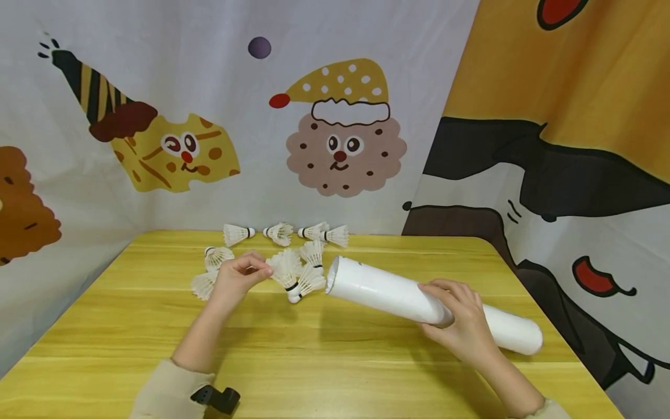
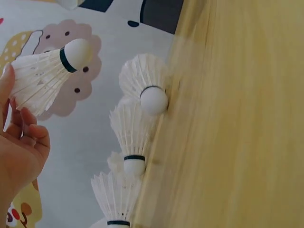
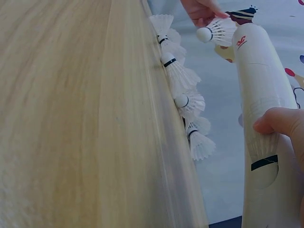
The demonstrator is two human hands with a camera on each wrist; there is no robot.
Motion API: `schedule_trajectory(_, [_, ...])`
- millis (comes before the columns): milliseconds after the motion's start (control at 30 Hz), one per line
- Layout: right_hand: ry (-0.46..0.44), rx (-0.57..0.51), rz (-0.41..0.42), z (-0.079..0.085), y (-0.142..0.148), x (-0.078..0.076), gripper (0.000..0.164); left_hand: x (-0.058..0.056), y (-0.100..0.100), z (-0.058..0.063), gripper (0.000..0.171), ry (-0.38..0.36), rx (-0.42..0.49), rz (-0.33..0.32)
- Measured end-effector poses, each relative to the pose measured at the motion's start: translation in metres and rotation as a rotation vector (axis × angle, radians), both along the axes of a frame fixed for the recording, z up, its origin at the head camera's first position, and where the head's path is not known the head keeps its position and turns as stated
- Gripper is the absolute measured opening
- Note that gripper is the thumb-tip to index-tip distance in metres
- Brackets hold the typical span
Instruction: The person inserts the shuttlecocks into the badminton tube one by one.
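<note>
Showing white on the tube right of centre, dark bands on white shuttlecocks mid-frame, yellow streaks across the surface below, white-dotted yellow on the printed hat above.

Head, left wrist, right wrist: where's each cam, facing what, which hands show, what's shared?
Head: on the head, facing forward and down at table, shuttlecocks, tube; left hand, right hand, forearms show.
Left wrist: on that wrist, facing the held shuttlecock; left hand only.
Right wrist: on that wrist, facing along the tube; both hands.
Head and right wrist share the tube and both hands.
</note>
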State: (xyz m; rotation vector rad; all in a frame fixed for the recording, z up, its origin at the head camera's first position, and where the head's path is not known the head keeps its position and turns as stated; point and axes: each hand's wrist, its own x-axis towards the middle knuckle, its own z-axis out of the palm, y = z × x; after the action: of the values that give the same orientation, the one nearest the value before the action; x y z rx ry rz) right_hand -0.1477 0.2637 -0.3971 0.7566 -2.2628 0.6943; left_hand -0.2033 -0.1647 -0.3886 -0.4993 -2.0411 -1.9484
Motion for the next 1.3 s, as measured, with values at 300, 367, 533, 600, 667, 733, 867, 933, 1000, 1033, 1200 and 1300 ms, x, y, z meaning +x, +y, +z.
schedule_trajectory(300, [0.005,0.005,-0.008,0.0,-0.001,0.0,0.061,0.009,0.016,0.012,0.021,-0.062,0.152,0.042])
schedule_trajectory(367, [0.005,0.009,-0.01,-0.001,-0.001,0.001,0.065,0.011,0.019,0.015,0.026,-0.071,0.181,0.046])
schedule_trajectory(533, [0.006,0.013,-0.012,-0.001,-0.002,0.001,0.071,0.016,0.028,0.02,0.036,-0.044,0.26,0.013])
schedule_trajectory(600, [0.006,0.012,-0.012,-0.001,-0.002,0.001,0.072,0.017,0.032,0.022,0.038,-0.023,0.283,-0.007])
schedule_trajectory(667, [0.005,0.01,-0.012,-0.001,-0.003,0.001,0.073,0.018,0.036,0.024,0.039,-0.006,0.3,-0.02])
schedule_trajectory(733, [0.002,0.01,-0.012,0.0,-0.003,0.001,0.073,0.019,0.04,0.025,0.04,0.007,0.316,-0.039])
schedule_trajectory(867, [-0.002,0.011,-0.011,0.0,-0.003,0.001,0.072,0.021,0.048,0.027,0.042,0.037,0.344,-0.072])
schedule_trajectory(933, [-0.001,0.01,-0.009,0.001,-0.004,0.001,0.072,0.022,0.051,0.027,0.042,0.041,0.35,-0.077])
schedule_trajectory(1000, [0.001,0.008,-0.008,0.001,-0.004,0.001,0.071,0.022,0.055,0.027,0.042,0.036,0.345,-0.075])
schedule_trajectory(1033, [0.002,0.007,-0.006,0.001,-0.004,0.001,0.071,0.023,0.056,0.026,0.042,0.028,0.343,-0.077])
schedule_trajectory(1200, [0.004,0.003,0.001,0.001,-0.005,0.002,0.072,0.024,0.062,0.022,0.04,-0.005,0.331,-0.103])
schedule_trajectory(1300, [0.005,0.002,0.005,0.001,-0.005,0.002,0.074,0.024,0.064,0.018,0.04,-0.018,0.32,-0.114])
